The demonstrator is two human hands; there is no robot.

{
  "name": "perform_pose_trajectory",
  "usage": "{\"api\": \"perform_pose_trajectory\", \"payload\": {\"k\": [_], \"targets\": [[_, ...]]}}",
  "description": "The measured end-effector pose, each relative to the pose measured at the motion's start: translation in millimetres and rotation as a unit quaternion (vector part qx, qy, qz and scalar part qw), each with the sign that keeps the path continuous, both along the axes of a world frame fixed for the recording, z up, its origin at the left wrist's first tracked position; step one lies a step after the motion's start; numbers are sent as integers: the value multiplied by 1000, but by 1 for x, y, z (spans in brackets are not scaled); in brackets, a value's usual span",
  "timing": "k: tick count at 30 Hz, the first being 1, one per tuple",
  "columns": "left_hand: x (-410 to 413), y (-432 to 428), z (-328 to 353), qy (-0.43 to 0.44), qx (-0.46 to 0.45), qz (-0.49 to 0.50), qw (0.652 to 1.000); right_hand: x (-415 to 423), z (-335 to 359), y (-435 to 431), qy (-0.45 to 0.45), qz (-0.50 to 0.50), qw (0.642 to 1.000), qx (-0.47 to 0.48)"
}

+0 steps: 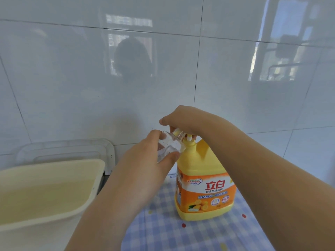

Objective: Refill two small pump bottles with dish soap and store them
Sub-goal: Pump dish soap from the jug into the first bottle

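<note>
Basin (pixel 54 165): cream plastic, lower left of the frame, beside the table. No writing is visible on it.
Clear tray (pixel 68 147): stands behind the basin, against the tiled wall (pixel 72 78).
Left hand (pixel 145 169): centre of the frame. The fingers (pixel 155 136) and thumb are wrapped round the small bottle, holding it.
Small bottle (pixel 168 145): clear, with its cap off. It is held in the air and tilted, with its mouth up against the spout. It looks light and stiff, and probably slick once soapy. Judged best held round the body, as it is now. No label can be read.
Second small bottle: not identifiable in view.
Right hand (pixel 183 118): just above centre. Its fingers are bent down over the pump head and bear on it.
Pump head (pixel 189 140): white, on the jug's neck, mostly hidden under the hand.
Dish-soap jug (pixel 203 178): yellow, upright on the table right of centre. It looks bulky and heavy, so judged better pumped in place than lifted. The neck or shoulder is the likely hold.
Label (pixel 213 189): orange and white, with large red characters "立白" and citrus fruit pictured below. The smaller print is too blurred to read with confidence.
Table (pixel 181 238): bottom of the frame, covered with a blue checked cloth with coloured dots.
</note>
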State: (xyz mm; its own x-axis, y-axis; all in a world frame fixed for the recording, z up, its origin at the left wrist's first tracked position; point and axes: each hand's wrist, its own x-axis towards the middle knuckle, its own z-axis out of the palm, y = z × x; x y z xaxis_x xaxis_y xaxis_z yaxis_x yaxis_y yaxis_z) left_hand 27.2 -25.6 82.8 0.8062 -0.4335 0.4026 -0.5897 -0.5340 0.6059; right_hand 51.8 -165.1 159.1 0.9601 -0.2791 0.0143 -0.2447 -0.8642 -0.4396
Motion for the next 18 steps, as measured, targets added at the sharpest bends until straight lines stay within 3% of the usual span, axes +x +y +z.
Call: {"api": "perform_pose_trajectory", "payload": {"k": [7,18], "targets": [[3,1,-3,40,35,-15,998,2,-10,1,-24,12,1000,3],[1,3,-1,16,54,-13,998,5,-12,-2,-33,3,999,6]]}}
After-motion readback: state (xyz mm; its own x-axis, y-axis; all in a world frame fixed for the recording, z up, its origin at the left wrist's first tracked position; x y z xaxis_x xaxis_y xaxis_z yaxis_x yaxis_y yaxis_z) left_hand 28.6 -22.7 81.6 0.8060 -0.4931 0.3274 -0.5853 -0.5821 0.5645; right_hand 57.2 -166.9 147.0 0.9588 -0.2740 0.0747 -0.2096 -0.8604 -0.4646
